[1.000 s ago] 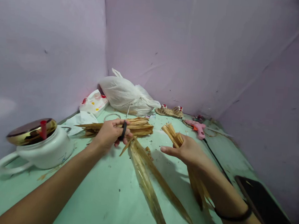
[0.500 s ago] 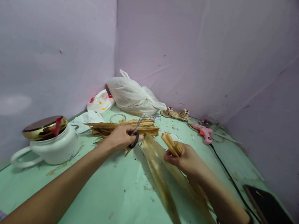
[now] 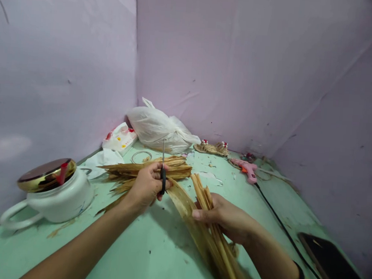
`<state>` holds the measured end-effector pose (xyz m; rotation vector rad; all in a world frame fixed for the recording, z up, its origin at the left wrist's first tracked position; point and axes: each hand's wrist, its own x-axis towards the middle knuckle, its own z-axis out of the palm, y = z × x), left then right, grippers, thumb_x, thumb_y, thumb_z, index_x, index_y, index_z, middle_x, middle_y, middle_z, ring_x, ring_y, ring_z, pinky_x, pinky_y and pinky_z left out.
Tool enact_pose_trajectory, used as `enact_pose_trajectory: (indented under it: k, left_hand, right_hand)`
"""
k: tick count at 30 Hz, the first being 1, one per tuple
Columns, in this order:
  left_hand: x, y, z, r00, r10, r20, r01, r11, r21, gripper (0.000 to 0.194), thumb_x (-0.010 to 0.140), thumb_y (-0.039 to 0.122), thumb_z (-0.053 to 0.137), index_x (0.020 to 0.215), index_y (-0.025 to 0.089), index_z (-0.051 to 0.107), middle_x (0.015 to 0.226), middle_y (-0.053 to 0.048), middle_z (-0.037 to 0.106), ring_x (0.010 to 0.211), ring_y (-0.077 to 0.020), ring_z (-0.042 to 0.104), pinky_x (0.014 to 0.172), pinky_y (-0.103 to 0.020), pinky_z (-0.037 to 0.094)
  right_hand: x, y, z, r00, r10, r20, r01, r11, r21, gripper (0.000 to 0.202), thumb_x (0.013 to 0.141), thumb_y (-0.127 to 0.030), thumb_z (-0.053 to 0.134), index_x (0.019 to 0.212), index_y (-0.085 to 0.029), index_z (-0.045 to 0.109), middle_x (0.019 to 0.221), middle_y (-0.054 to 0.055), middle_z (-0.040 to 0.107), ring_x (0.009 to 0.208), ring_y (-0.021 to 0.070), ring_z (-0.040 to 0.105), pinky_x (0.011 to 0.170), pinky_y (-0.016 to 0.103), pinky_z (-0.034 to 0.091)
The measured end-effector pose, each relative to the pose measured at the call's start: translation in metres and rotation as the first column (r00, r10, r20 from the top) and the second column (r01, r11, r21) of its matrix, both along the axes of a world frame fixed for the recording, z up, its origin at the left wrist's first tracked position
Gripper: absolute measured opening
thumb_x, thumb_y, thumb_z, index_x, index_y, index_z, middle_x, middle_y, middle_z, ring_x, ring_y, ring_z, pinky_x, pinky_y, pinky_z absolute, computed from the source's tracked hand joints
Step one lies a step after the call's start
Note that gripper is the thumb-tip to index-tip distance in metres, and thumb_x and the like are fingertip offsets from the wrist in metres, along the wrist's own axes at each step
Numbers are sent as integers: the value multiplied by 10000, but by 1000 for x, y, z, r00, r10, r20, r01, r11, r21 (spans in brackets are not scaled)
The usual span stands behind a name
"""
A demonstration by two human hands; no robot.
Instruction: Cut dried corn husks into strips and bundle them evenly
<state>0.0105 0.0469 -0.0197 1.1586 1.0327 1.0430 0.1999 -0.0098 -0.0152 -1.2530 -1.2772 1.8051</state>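
Note:
My left hand (image 3: 145,188) grips black-handled scissors (image 3: 163,181), their closed blades pointing up and away. The same hand also pinches the end of a wide, tan dried leaf strip (image 3: 182,206), which runs down toward the front of the table. My right hand (image 3: 227,216) is closed around a bundle of folded dried leaf strips (image 3: 203,193). Its thumb lies across them, and their lower ends trail toward me, partly blurred. Just beyond my left hand lies a pile of dried leaf strips (image 3: 122,169) on the green tabletop (image 3: 160,258).
On the left stands a white mug (image 3: 58,202) with a gold lid (image 3: 46,176). A tied white plastic bag (image 3: 161,129) and a tissue pack (image 3: 120,138) lie at the back. Rightward are a braided piece (image 3: 211,148), a pink glue gun (image 3: 249,170) with its cord, and a dark phone (image 3: 333,269).
The bundle in my right hand has swung lower and now lies along the wide strip. My left hand has turned the scissors more upright. The view has tilted slightly upward.

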Motion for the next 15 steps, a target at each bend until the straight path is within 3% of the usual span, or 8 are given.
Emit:
enact_pose_trajectory:
  k: [4,8,12,15]
  left_hand:
    - [-1,0,1,1000,23,16,-24,999,32,468,534,244,728,906,172,454,553,80,517,370,-61,430,323,-183,361]
    - [-9,2,3,996,-71,-54,75,994,82,364,661,398,656,863,172,455,616,7,594,506,-127,575,352,-168,345]
    - [-16,2,6,938,-279,-207,303,948,93,284,746,437,546,774,159,488,659,-42,633,511,-137,598,368,-175,329]
    - [-15,0,4,882,-382,-275,405,914,32,216,694,308,582,832,147,546,666,-37,635,519,-139,596,379,-175,332]
  right_hand:
    - [-5,-3,-1,990,-33,-135,15,991,-130,397,519,-340,783,796,-131,590,719,17,596,581,100,524,606,271,478]
    - [0,3,-1,971,-190,-145,179,980,-86,361,578,-366,761,793,-138,582,747,15,601,490,51,448,558,270,501]
    - [14,12,4,883,-468,-27,468,878,102,368,606,-435,725,748,-150,543,559,-43,496,427,60,423,436,222,414]
    - [21,13,9,819,-571,56,533,793,296,349,616,-428,709,716,-165,501,472,-74,414,395,72,414,400,214,335]
